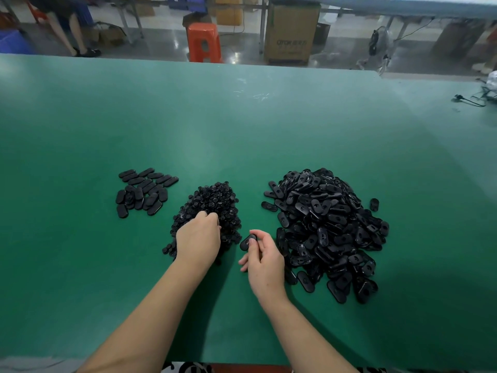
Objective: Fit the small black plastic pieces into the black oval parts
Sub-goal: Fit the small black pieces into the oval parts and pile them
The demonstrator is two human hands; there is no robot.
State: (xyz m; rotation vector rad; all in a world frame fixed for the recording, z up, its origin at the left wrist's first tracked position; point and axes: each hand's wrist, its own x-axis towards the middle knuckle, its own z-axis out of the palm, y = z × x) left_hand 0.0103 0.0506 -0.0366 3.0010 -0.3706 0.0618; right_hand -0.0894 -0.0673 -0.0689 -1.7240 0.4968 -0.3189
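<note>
right hand (265, 258) pinches one black oval part (247, 241) between thumb and fingertips, just above the green table (242, 125), between the two middle heaps. left hand (197, 236) sits on the pile of small black plastic pieces (212, 203), fingers curled down into it; can't tell if it holds one. big heap of oval parts (328, 232) lies right, small flat batch of ovals (145, 189) far left.

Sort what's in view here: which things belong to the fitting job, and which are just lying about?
Belongs to the job:
- pile of small pieces, left hand reaching into it
- big pile of oval parts
- oval part held in right hand
- small group of ovals, far left

Lying about:
- cables at the table's right edge
- orange stool
- cardboard box
</note>
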